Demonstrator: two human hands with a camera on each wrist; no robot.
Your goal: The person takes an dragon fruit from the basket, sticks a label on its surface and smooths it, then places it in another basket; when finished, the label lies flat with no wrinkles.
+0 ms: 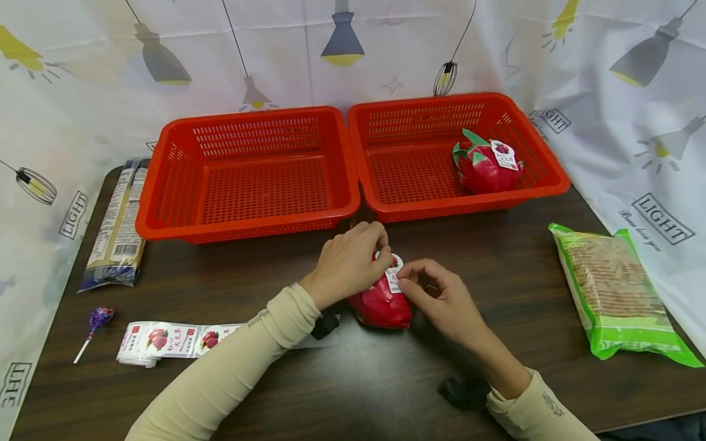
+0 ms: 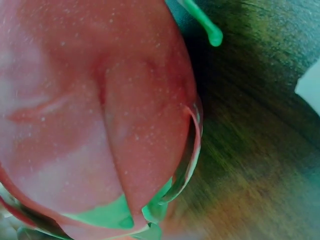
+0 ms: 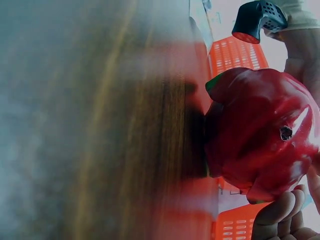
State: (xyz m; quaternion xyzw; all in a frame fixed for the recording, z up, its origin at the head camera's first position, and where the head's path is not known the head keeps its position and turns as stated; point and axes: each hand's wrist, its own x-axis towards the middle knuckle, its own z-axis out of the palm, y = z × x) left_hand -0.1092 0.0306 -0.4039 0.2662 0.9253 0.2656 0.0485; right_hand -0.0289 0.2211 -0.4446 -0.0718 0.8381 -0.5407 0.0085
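A red dragon fruit [image 1: 380, 309] lies on the dark wooden table, with a white printed sticker [image 1: 394, 280] on its upper side. My left hand [image 1: 352, 262] reaches over the fruit's far left side and pinches the sticker's upper left edge between thumb and curled fingers. From the right, my right hand [image 1: 441, 300] pinches the sticker's opposite edge with thumb and forefinger. The left wrist view is filled by the fruit's red skin [image 2: 140, 110] and green leaf tips. In the right wrist view, curled fingers [image 3: 275, 212] sit against the fruit [image 3: 255, 135]; the sticker is hidden there.
Behind stand two red baskets, the left one [image 1: 248, 229] and the right one [image 1: 469, 205], which holds a stickered dragon fruit [image 1: 488, 171]. A sticker strip [image 1: 171, 340], lollipop [image 1: 98, 321] and tan packet [image 1: 118, 226] lie left. A green-edged bag [image 1: 620, 294] lies right.
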